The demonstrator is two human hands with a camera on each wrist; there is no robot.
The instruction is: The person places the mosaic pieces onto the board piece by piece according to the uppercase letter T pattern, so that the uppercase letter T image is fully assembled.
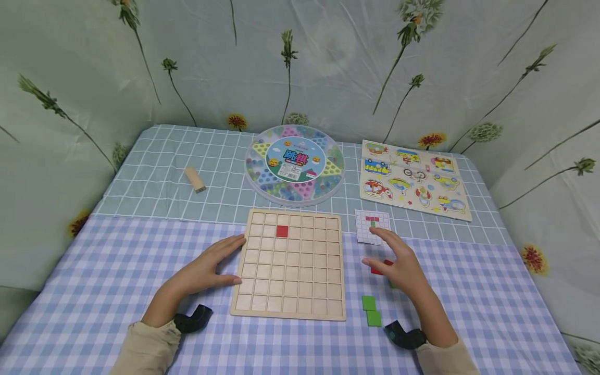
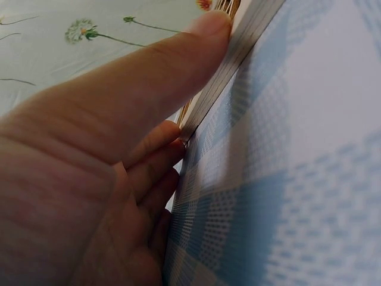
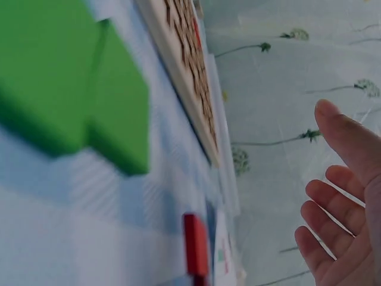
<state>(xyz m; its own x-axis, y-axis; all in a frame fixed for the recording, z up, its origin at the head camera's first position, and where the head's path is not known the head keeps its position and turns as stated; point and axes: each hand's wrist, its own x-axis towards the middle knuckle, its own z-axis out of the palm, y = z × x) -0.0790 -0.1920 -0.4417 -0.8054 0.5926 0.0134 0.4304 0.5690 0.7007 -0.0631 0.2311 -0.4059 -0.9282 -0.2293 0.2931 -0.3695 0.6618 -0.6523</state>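
A wooden grid board (image 1: 291, 286) lies at the middle of the table, with one red square tile (image 1: 282, 231) in a cell of its second row. My left hand (image 1: 206, 268) rests at the board's left edge; its thumb and fingertips touch the side, which the left wrist view also shows. Over the tablecloth to the right of the board hovers my right hand (image 1: 400, 263), fingers spread and holding nothing. Red tiles (image 1: 376, 270) and a green tile lie partly hidden beneath it. Nearer me are two green tiles (image 1: 369, 303). A printed pattern card (image 1: 364, 232) is just beyond the right fingertips.
At the back stands a round Chinese checkers box (image 1: 295, 192). To its right lies a wooden vehicle puzzle (image 1: 414, 179), and to its left a small wooden block (image 1: 194, 179). A checked cloth (image 1: 187, 344) covers the near part of the table.
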